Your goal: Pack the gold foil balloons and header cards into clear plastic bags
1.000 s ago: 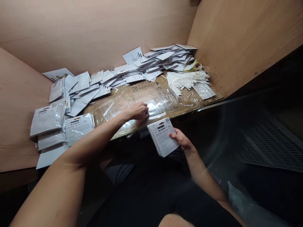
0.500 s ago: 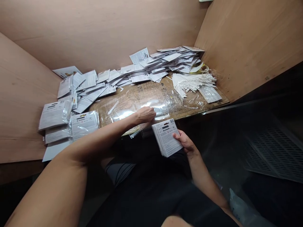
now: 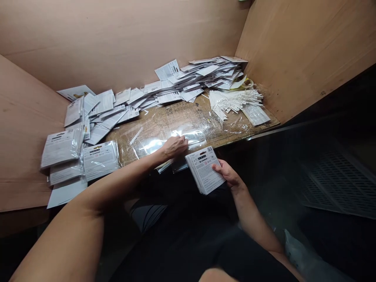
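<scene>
The change over the last second is small, and it is mostly at the left hand (image 3: 175, 146). This hand has come a little closer to the near edge of the counter (image 3: 173, 111), and it works over the clear plastic sheets (image 3: 195, 137) lying there. Its fingers are bent and drawn together, so this grip is nearly closed; whether they pinch a sheet or only press on it, I cannot tell, because the plastic is shiny and the fingertips are partly hidden.

The right hand (image 3: 230, 174) has kept its hold. Its grip is firm around a stack of cards (image 3: 207, 172), with the thumb on the front card. The stack is tilted, just beyond the near edge and to the right of the left hand, and no plastic is seen around it.

For the work, I judge this means a preparing moment: the left hand is probably trying to separate one sheet while the cards wait beside it, so there is little visible progress yet.

The other things seem to stay in their places: the wrapped bundles (image 3: 100, 156) on the near left, the long pile of cards (image 3: 190, 82) on the far side, and the white strips (image 3: 235, 100) on the right.
</scene>
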`<act>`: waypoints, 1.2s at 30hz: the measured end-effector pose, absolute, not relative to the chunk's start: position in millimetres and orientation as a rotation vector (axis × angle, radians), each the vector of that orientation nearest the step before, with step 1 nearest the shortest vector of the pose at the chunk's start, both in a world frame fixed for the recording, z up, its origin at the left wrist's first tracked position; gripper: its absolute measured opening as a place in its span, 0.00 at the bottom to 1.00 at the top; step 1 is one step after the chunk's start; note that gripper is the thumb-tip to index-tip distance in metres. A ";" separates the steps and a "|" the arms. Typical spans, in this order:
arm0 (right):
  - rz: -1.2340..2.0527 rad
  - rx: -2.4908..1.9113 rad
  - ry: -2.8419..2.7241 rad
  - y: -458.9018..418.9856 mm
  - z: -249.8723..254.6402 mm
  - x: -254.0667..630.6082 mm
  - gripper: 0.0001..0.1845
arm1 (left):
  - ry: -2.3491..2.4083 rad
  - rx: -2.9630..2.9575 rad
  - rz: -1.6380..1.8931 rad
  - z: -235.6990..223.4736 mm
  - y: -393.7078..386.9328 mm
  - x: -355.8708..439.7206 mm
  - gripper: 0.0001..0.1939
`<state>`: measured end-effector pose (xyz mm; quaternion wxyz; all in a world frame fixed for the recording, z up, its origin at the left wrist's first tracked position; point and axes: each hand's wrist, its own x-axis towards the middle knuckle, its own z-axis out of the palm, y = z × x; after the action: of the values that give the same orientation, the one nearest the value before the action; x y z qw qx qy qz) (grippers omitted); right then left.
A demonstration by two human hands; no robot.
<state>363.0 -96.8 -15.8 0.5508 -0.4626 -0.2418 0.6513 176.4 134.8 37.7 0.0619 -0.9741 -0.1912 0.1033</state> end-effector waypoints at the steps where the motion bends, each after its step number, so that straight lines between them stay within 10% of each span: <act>1: 1.545 -1.091 -0.582 -94.5 -14.3 363.9 0.29 | -0.569 -2.947 0.273 36.2 136.1 173.8 0.19; 36: 1.561 -1.139 -0.636 -84.9 -15.7 373.8 0.31 | -0.704 -3.100 0.114 31.2 174.6 192.2 0.17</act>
<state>373.8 -84.9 -15.7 0.5258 -0.4763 -0.2660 0.6526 192.2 174.6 31.2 -0.0196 -0.9744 -0.2212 0.0359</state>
